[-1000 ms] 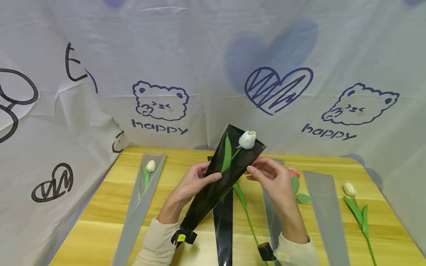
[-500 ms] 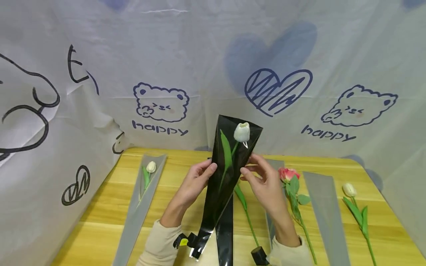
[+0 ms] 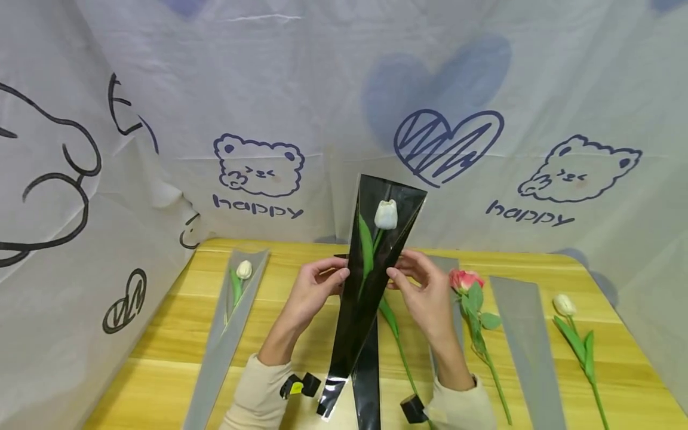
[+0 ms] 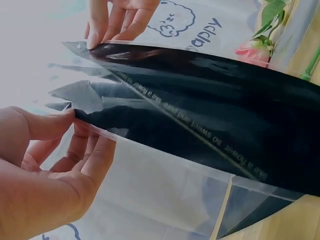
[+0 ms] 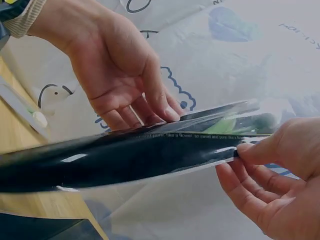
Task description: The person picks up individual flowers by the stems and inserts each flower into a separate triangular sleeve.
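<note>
Above the table my two hands hold up a glossy black flower sleeve (image 3: pixel 344 334), wide end upward and leaning slightly right. Inside it stands a white tulip (image 3: pixel 386 215) with a green leaf, its bloom below the sleeve's top edge. My left hand (image 3: pixel 317 286) pinches the left edge between thumb and fingers. On the opposite edge, my right hand (image 3: pixel 424 289) pinches at about the same height. A printed line of text (image 4: pixel 200 131) crosses the sleeve diagonally in the left wrist view. The lower stem is hidden by the black film.
Behind the held sleeve lie another black sleeve (image 3: pixel 368 382) and a green-stemmed flower (image 3: pixel 391 319), its bloom hidden. A grey sleeve (image 3: pixel 209 358) with a white tulip (image 3: pixel 244 270) lies left. Rightward are a pink rose (image 3: pixel 466 280), a grey sleeve (image 3: pixel 527 334) and another white tulip (image 3: pixel 564 306).
Both hands have turned the black sleeve from a strong rightward lean to more upright, and raised it a little. The tulip's bloom sits lower in the sleeve. The pink rose has come into view.
</note>
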Demonstrator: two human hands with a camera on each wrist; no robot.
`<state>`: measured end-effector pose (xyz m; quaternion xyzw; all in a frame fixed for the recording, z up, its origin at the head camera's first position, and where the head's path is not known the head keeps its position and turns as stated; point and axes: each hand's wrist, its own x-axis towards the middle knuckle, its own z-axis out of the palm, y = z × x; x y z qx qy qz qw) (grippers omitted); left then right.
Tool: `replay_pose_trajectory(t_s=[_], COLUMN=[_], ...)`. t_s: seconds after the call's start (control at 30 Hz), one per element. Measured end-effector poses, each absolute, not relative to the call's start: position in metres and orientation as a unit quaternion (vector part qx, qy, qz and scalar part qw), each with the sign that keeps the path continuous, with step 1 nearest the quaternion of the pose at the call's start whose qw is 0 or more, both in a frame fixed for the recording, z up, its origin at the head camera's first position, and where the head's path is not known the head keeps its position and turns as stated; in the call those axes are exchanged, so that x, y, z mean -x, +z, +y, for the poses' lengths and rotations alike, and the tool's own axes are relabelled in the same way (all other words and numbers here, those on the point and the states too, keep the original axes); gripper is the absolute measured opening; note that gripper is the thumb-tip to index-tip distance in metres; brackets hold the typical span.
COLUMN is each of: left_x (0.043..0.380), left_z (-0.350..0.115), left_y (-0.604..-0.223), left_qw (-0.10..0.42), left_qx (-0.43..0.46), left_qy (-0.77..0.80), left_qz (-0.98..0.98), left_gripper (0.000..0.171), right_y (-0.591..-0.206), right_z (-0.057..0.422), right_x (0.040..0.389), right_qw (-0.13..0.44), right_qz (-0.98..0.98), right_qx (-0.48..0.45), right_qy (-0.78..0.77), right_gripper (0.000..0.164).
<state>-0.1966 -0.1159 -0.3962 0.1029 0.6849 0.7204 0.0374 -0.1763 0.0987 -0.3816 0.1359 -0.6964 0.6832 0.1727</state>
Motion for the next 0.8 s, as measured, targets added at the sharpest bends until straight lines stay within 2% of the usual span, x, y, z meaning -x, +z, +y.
replay_pose_trajectory(t_s=[0.2, 0.4, 0.6, 0.8], left_x=[0.203, 0.217, 0.225, 0.225], left_z=[-0.134, -0.178, -0.212, -0.225], left_y=[-0.4, -0.421, -0.446, -0.457], left_qw=[0.029, 0.068, 0.124, 0.131], left_qx=[-0.074, -0.03, 0.01, 0.05], left_qy=[0.713, 0.678, 0.66, 0.599], left_qz=[0.696, 0.731, 0.741, 0.788], left_gripper=[0.023, 0.021, 0.021, 0.019], right_y=[-0.388, -0.399, -0.408, -0.427], right_z=[0.107, 0.129, 0.147, 0.145], right_x=[0.18, 0.186, 0.187, 0.186], right_qw=[0.132, 0.075, -0.044, -0.169], right_qz=[-0.711, -0.787, -0.887, -0.912], right_qx=[-0.146, -0.099, -0.06, -0.075], right_qy=[0.676, 0.605, 0.457, 0.367], right_gripper=[0.035, 0.031, 0.024, 0.007])
